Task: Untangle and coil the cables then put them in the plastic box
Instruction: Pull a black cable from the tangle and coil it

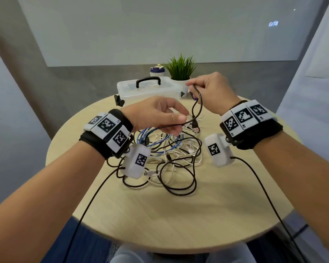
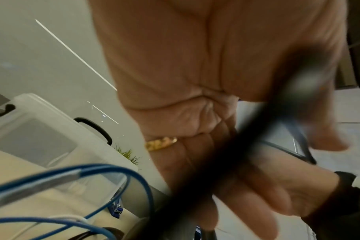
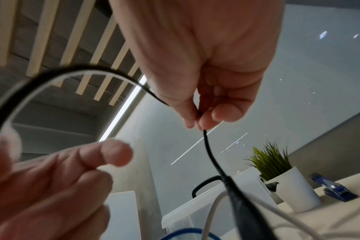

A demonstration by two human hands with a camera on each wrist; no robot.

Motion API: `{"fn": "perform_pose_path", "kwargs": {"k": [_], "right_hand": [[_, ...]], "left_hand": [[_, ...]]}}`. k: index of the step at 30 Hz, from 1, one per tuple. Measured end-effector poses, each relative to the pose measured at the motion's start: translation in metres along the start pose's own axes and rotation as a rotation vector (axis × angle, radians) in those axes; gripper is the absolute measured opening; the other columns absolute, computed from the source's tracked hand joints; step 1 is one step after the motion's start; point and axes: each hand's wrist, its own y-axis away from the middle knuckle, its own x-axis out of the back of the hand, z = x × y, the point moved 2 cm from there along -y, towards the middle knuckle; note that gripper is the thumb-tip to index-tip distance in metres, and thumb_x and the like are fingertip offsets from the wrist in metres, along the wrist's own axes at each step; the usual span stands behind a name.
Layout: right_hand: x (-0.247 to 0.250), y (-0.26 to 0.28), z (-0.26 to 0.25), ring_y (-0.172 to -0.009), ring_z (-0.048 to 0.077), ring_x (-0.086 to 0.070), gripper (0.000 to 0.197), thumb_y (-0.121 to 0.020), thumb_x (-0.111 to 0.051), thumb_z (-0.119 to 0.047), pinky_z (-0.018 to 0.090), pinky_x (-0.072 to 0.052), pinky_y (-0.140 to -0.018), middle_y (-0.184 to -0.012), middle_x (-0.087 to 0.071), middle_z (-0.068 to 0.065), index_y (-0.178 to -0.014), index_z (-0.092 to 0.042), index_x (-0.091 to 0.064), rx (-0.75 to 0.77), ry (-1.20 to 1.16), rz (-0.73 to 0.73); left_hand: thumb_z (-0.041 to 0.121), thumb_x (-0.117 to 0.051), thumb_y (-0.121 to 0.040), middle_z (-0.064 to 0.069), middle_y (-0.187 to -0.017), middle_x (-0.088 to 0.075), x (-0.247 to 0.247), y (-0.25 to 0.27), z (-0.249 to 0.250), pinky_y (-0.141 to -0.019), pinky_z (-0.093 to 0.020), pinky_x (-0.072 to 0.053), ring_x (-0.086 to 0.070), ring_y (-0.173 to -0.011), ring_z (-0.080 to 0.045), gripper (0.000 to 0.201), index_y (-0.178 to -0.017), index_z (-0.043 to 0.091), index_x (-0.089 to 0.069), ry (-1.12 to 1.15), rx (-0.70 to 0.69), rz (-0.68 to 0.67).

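Observation:
A tangle of black, white and blue cables lies in the middle of the round wooden table. One black cable is lifted out of it. My right hand pinches this cable between thumb and forefinger, raised above the pile; the pinch shows plainly in the right wrist view. My left hand holds the same cable lower down, under the thumb, just above the pile. The cable's USB plug hangs between my hands. A clear plastic box with a black handle stands behind, its lid on.
A potted green plant and a small bottle stand behind the box. A blue clip lies to the right of the plant pot. Black leads from my wrist cameras trail over the near table edge. Bare wood lies in front of the tangle.

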Motion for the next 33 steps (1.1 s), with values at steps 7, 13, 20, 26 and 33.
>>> {"fn": "perform_pose_path", "kwargs": {"k": [7, 13, 20, 26, 33], "right_hand": [[-0.001, 0.011, 0.002, -0.056, 0.003, -0.045, 0.031, -0.091, -0.047, -0.007, 0.008, -0.035, -0.049, -0.073, -0.056, -0.005, -0.108, -0.017, -0.072, -0.153, 0.112, -0.195], [-0.019, 0.027, 0.012, -0.067, 0.026, -0.063, 0.028, -0.091, -0.049, -0.013, 0.034, -0.059, -0.068, -0.068, -0.062, 0.013, -0.104, 0.006, -0.064, -0.452, 0.142, -0.59], [-0.036, 0.044, 0.02, -0.056, 0.015, -0.055, 0.018, -0.089, -0.065, -0.024, 0.029, -0.052, -0.062, -0.066, -0.056, 0.002, -0.093, -0.007, -0.067, -0.284, 0.501, -0.715], [-0.034, 0.034, 0.007, -0.081, 0.019, -0.052, 0.02, -0.094, -0.056, -0.025, 0.026, -0.038, -0.071, -0.089, -0.06, 0.005, -0.103, -0.012, -0.068, -0.157, 0.525, -0.686], [-0.027, 0.023, 0.005, -0.069, 0.014, -0.056, 0.013, -0.091, -0.055, -0.013, 0.028, -0.044, -0.067, -0.067, -0.063, -0.002, -0.082, -0.019, -0.061, -0.192, 0.183, -0.544]], "left_hand": [[0.027, -0.049, -0.095, 0.008, -0.045, -0.04, -0.005, 0.007, -0.002, -0.043, -0.019, -0.034, -0.036, -0.04, -0.008, 0.027, -0.084, 0.008, -0.064, -0.212, -0.058, 0.061], [0.044, -0.033, -0.098, 0.007, -0.05, -0.025, 0.015, 0.009, -0.003, -0.04, -0.019, -0.018, -0.017, -0.044, -0.01, 0.05, -0.075, 0.009, -0.061, -0.105, -0.033, 0.242], [0.035, -0.064, -0.087, 0.005, -0.063, -0.052, 0.013, 0.005, -0.022, -0.058, -0.024, -0.037, -0.042, -0.052, -0.003, 0.02, -0.085, 0.016, -0.067, -0.731, 0.102, 0.216], [0.039, -0.062, -0.085, 0.003, -0.142, -0.04, -0.001, -0.011, -0.026, -0.101, -0.043, -0.03, -0.037, -0.126, -0.024, 0.048, -0.131, 0.039, -0.047, -1.125, 0.06, 0.144], [0.041, -0.056, -0.091, -0.005, -0.139, -0.049, -0.005, -0.027, -0.027, -0.103, -0.044, -0.033, -0.043, -0.127, -0.028, 0.062, -0.143, 0.025, -0.026, -1.054, 0.189, 0.124]]}}
